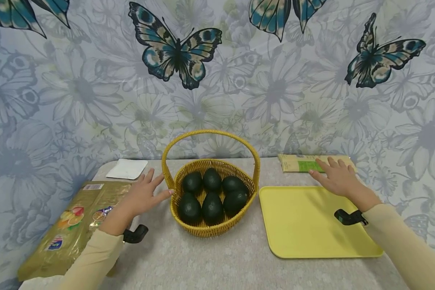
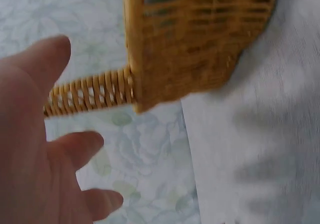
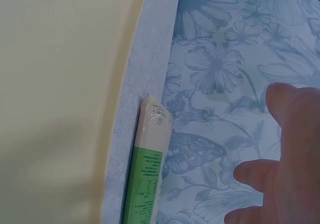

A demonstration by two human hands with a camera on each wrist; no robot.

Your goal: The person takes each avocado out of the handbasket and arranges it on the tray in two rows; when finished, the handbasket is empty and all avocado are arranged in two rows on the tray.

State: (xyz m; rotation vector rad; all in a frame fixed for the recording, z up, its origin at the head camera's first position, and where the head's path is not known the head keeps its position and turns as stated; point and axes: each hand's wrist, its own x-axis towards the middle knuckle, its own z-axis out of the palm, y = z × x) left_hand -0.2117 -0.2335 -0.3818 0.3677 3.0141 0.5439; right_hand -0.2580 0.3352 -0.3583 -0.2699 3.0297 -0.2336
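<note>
head view: the left hand [image 1: 141, 197] reaches forward, palm down, fingers spread apart and pinching nothing; its forearm, in a cream sleeve [image 1: 98, 257], slants in from the near left. the thumb tip overlaps the side of the yellow basket [image 1: 206, 230], just right of that hand; whether they touch, i cannot tell. six dark avocados [image 1: 212, 208] sit inside, beneath the arched handle [image 1: 210, 131]. just beyond the left fingers lies a white flat piece [image 1: 127, 168]; left of the hand and under the forearm, a gold packet [image 1: 61, 229].

the right hand [image 1: 335, 177] is spread as well, fingers fanned and pointing away, holding nothing, its arm slanting in from the near right. below and to the left of it lies the yellow tray [image 1: 293, 225]; at its fingertips, past the tray's far edge, a cream-and-green packet [image 1: 297, 163]. farther beyond both hands hangs a butterfly-print cloth [image 1: 275, 88].
</note>
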